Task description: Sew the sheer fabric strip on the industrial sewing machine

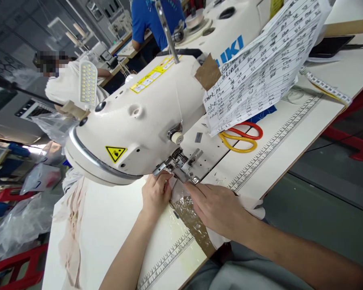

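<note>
At the needle area of a white sewing machine (148, 112), both hands work close together on a piece of pale fabric (178, 190). My left hand (156, 194) is closed, its fingers curled at the fabric's left edge beside the metal presser foot (169, 164). Coming from the right, my right hand (216, 205) grips the fabric, fingertips against the metal guide (194, 179). The thumb is mostly hidden. More of the fabric hangs below the right palm, over brown tape (196, 225) under clear film. The needle tip is hidden.
Orange-and-yellow-handled scissors (238, 137) lie under a handwritten sheet (260, 68). A tape measure (329, 86) and a dark phone-like device (331, 46) are farther right. Pale fabric strips (74, 233) lie at left. Printed rulers (272, 145) run along the table's front. Two people sit beyond.
</note>
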Available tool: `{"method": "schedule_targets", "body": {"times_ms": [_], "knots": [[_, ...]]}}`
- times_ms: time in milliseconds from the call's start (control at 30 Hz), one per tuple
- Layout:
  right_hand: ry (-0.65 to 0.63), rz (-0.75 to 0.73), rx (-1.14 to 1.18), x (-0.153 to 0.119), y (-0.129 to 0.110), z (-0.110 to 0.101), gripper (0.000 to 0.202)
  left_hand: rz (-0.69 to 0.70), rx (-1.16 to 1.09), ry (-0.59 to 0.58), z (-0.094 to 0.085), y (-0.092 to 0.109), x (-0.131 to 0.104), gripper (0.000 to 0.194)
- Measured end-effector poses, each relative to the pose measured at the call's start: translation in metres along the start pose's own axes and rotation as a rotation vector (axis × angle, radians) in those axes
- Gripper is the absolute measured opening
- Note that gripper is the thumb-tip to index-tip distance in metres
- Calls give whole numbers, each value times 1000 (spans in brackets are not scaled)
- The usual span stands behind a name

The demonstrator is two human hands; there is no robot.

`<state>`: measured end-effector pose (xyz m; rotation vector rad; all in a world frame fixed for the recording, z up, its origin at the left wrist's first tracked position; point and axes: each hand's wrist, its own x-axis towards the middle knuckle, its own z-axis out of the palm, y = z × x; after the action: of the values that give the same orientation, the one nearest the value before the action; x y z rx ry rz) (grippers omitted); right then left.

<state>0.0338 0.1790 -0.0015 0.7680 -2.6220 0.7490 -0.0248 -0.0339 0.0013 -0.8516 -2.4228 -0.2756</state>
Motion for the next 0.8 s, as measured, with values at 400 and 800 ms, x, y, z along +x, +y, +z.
{"method": "schedule_targets", "body": {"times_ms": [400,800], "knots": [[25,5,-83,-9,-2,0,38,69,-146,-211,-17,-4,6,23],[-135,409,578,-116,0,-44,31,-69,-19,-292,-20,36,1,25]]}}
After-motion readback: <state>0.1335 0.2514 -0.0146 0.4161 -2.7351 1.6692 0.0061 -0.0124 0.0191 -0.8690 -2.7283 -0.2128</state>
